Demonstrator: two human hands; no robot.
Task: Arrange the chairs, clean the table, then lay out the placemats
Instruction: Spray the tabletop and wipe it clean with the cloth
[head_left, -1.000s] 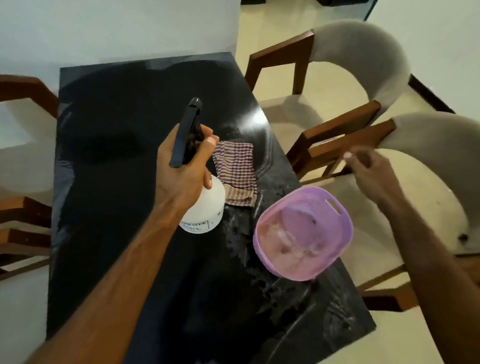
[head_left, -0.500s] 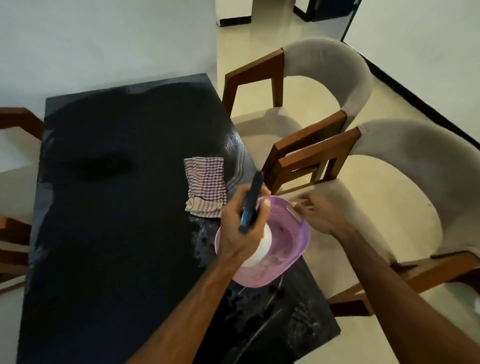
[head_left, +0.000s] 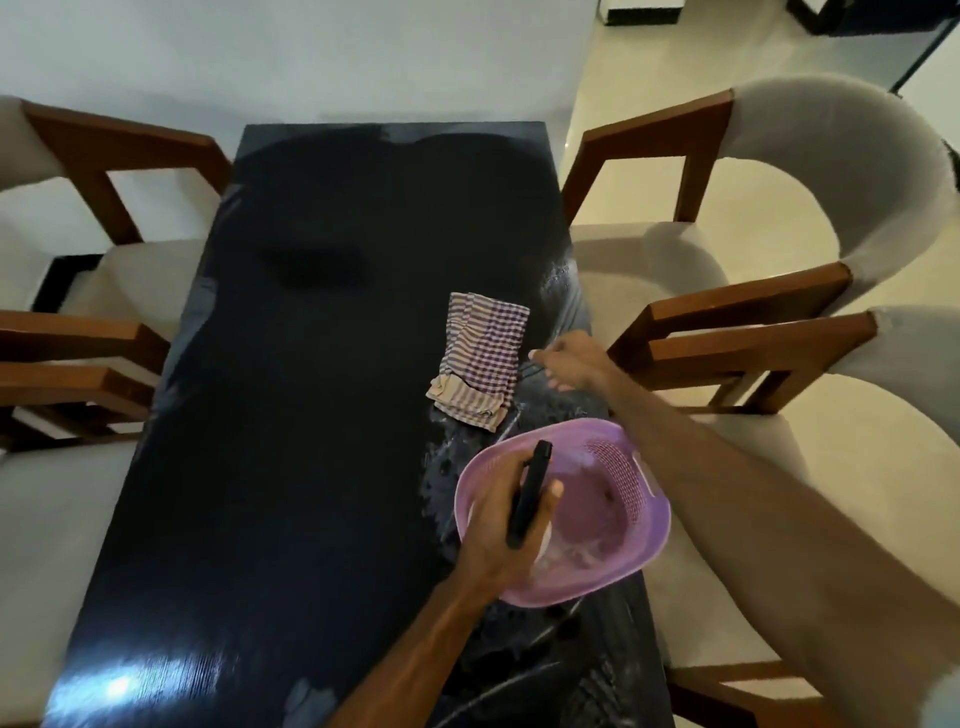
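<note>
The left hand (head_left: 511, 525) was curled tight around the neck and black trigger of a spray bottle (head_left: 530, 501), holding it down inside the purple basket (head_left: 613, 519). Judging by the wet streaks on the black table (head_left: 322, 415) just beyond that hand, the spraying looked done and the bottle was probably being parked there to keep the surface free for wiping.

The right hand (head_left: 571, 364) reached out over the table's right edge, just right of the checked cloth (head_left: 480, 358), fingers loosely extended and holding nothing; whether a fingertip touched the cloth could not be told through the blur. The cloth lay folded on the table, ahead of the basket and within easy reach, presumably ready for the wipe.

Chairs (head_left: 753, 270) stood close on both sides of the hands. No placemats were in view.
</note>
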